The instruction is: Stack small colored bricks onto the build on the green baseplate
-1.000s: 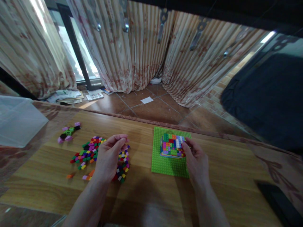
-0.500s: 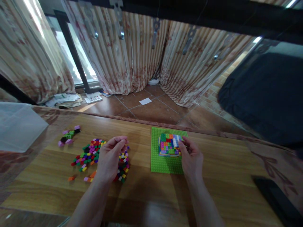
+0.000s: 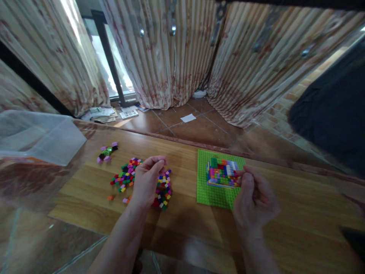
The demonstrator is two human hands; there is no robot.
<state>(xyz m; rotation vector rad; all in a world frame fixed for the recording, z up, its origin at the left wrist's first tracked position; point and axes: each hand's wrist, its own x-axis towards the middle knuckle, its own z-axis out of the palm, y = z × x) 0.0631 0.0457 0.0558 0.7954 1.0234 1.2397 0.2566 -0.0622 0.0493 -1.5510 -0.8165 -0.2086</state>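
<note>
A green baseplate (image 3: pixel 212 194) lies on the wooden table (image 3: pixel 299 217) and carries a multicoloured block of small bricks (image 3: pixel 222 173). My right hand (image 3: pixel 253 199) sits at the block's right side, fingers curled together with the thumb up against the block's edge. My left hand (image 3: pixel 148 180) hovers over a loose heap of small coloured bricks (image 3: pixel 125 176), fingers pinched together; whatever they hold is too small to make out. More loose bricks (image 3: pixel 163 190) lie just right of that hand.
A small cluster of pink, green and black bricks (image 3: pixel 107 152) lies at the far left. A clear plastic container (image 3: pixel 40 137) stands at the table's left end. Beyond the far edge are tiled floor, striped curtains (image 3: pixel 176 53) and papers (image 3: pixel 99 113). A dark shape (image 3: pixel 333 110) fills the right.
The camera has swung, shifting everything rightward in view. My right hand has drawn back slightly toward me and curled tighter beside the block. My left hand keeps its pinch over the heap.
</note>
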